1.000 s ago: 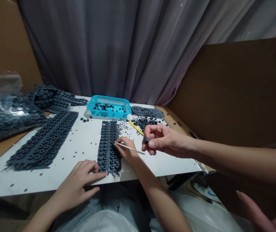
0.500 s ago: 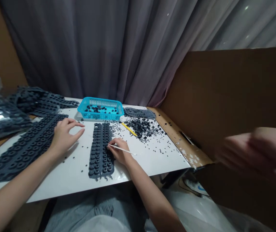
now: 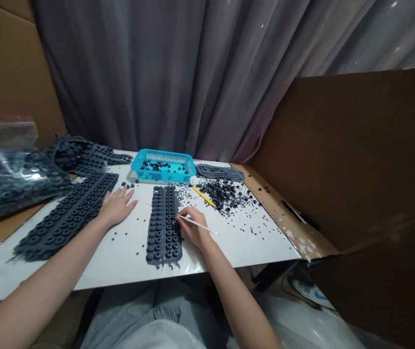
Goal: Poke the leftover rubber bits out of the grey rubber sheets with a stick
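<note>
Right hand (image 3: 193, 229) pinches a thin white stick (image 3: 197, 224), tip at a dark rubber strip (image 3: 164, 225); left hand (image 3: 117, 207) lies open, flat, just beside a second strip (image 3: 65, 215).

Grey rubber grommet sheet (image 3: 164, 225) lying flat (double column), thin white stick (image 3: 197, 224) across its edge.

The single head-worn camera looks forward and down from the person's head, close over the white table (image 3: 120, 257), framing the left hand (image 3: 116, 207) and right hand (image 3: 192, 228), with the grey curtain (image 3: 164, 82) beyond and a cardboard panel (image 3: 356, 155) at right.
</note>
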The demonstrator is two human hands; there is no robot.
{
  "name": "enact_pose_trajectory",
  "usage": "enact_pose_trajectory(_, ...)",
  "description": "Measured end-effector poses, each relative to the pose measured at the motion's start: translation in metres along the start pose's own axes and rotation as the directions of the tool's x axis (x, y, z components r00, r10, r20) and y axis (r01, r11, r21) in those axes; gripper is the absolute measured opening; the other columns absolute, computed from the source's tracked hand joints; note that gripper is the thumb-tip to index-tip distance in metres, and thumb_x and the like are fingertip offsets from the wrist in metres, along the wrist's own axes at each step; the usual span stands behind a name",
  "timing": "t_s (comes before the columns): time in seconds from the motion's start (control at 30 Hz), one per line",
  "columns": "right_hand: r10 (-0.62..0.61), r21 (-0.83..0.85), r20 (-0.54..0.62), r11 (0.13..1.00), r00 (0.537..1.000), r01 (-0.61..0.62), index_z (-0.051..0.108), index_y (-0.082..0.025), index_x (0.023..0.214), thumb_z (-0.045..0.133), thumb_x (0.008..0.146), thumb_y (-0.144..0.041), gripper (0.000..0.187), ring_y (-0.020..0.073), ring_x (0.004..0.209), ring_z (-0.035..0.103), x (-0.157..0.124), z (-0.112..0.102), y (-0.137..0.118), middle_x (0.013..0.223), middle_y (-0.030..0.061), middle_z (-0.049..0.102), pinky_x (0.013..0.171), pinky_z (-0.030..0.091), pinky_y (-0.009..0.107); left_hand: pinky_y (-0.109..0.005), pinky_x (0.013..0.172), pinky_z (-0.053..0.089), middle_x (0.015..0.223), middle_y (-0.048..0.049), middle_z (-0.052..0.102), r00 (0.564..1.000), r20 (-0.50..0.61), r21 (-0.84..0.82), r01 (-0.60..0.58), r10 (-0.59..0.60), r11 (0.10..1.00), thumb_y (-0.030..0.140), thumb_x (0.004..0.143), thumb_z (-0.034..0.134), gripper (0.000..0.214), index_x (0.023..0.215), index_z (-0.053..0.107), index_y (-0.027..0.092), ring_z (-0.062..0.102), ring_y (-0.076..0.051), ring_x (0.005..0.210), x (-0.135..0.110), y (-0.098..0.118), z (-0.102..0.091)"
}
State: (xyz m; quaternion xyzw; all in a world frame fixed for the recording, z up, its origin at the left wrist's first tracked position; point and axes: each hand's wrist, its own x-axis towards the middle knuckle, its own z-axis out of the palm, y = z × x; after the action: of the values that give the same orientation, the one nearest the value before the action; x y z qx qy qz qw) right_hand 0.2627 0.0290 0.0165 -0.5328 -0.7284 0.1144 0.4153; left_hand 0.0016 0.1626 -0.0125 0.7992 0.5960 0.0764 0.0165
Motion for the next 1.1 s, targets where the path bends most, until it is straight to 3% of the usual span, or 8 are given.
enact_pose_trajectory(0.2, -0.012, 0.011, 0.008, 1.0, 1.0, 0.011, 0.061, -0.021, 0.081, 0.054, 0.087, -0.025, 0.01, 0.0188, 0.079, 0.059, 0.0, -0.001, 0.002, 0.08, 0.0042, 0.066, 0.072, 0.045, 0.029, -0.048, 0.111, 0.015, 0.154, -0.0167, 0.019, 0.998, 0.07, -0.002, -0.001, 0.001, 1.0, 0.043, 0.095, 0.028, 0.059, 0.146, 0.031, 0.014, 0.017, -0.029, 0.142, -0.003, -0.001, 0.0)
enact_pose_trajectory(0.37, -0.005, 0.023, 0.016, 1.0, 1.0, 0.004, 0.061, -0.021, 0.08, 0.054, 0.086, -0.025, 0.01, 0.0184, 0.077, 0.059, -0.001, -0.001, 0.001, 0.079, 0.0038, 0.066, 0.071, 0.045, 0.028, -0.05, 0.111, 0.016, 0.154, -0.0185, 0.015, 0.997, 0.072, -0.028, 0.031, -0.029, 0.999, 0.044, 0.094, 0.034, 0.059, 0.146, 0.031, 0.017, 0.011, -0.036, 0.142, -0.008, -0.002, 0.0)
enact_pose_trajectory(0.5, -0.018, 0.035, 0.012, 0.999, 1.0, 0.018, 0.06, -0.021, 0.079, 0.055, 0.086, -0.025, 0.01, 0.0186, 0.076, 0.059, -0.001, -0.002, 0.002, 0.078, 0.0038, 0.065, 0.071, 0.045, 0.029, -0.048, 0.112, 0.016, 0.156, -0.018, -0.003, 0.998, 0.047, -0.055, 0.05, -0.047, 0.997, 0.046, 0.092, 0.04, 0.066, 0.149, 0.022, 0.016, 0.002, -0.039, 0.141, -0.015, 0.0, -0.004)
enact_pose_trajectory(0.63, -0.041, 0.034, 0.02, 0.999, 0.999, 0.04, 0.06, -0.02, 0.08, 0.054, 0.086, -0.025, 0.01, 0.0193, 0.075, 0.059, -0.001, -0.001, 0.006, 0.076, 0.0044, 0.065, 0.07, 0.045, 0.03, -0.049, 0.113, 0.015, 0.153, -0.0178, -0.019, 1.0, -0.008, -0.112, -0.003, 0.002, 0.994, 0.045, 0.09, 0.046, 0.073, 0.15, 0.017, 0.015, 0.005, -0.039, 0.141, -0.023, 0.004, -0.01)
enact_pose_trajectory(0.8, -0.045, 0.049, 0.037, 0.998, 0.998, 0.044, 0.061, -0.02, 0.082, 0.054, 0.087, -0.026, 0.011, 0.019, 0.076, 0.059, -0.003, -0.001, 0.005, 0.078, 0.0047, 0.065, 0.07, 0.045, 0.029, -0.057, 0.111, 0.013, 0.155, -0.0179, 0.013, 0.982, -0.029, -0.174, -0.188, 0.186, 0.967, 0.038, 0.089, 0.048, 0.057, 0.14, 0.042, 0.015, 0.012, -0.036, 0.142, -0.034, 0.01, -0.014)
enact_pose_trajectory(0.97, -0.046, 0.07, 0.054, 0.997, 0.997, 0.042, 0.061, -0.02, 0.083, 0.053, 0.087, -0.027, 0.011, 0.0183, 0.075, 0.059, -0.005, -0.001, 0.001, 0.078, 0.0045, 0.065, 0.069, 0.045, 0.028, -0.043, 0.107, 0.032, 0.137, -0.0139, 0.05, 0.891, -0.209, -0.403, -0.454, 0.403, 0.795, 0.036, 0.089, 0.046, 0.041, 0.121, 0.06, 0.015, 0.045, -0.027, 0.126, -0.039, 0.019, -0.02)
enact_pose_trajectory(1.1, -0.054, 0.054, 0.059, 0.997, 0.997, 0.051, 0.061, -0.02, 0.083, 0.054, 0.087, -0.026, 0.009, 0.018, 0.075, 0.059, -0.005, 0.0, 0.001, 0.077, 0.004, 0.064, 0.069, 0.044, 0.028, -0.034, 0.092, 0.045, 0.108, -0.0091, 0.067, 0.877, -0.221, -0.474, -0.478, 0.426, 0.739, 0.032, 0.088, 0.047, 0.03, 0.107, 0.066, 0.017, 0.06, -0.022, 0.102, -0.04, 0.024, -0.024)
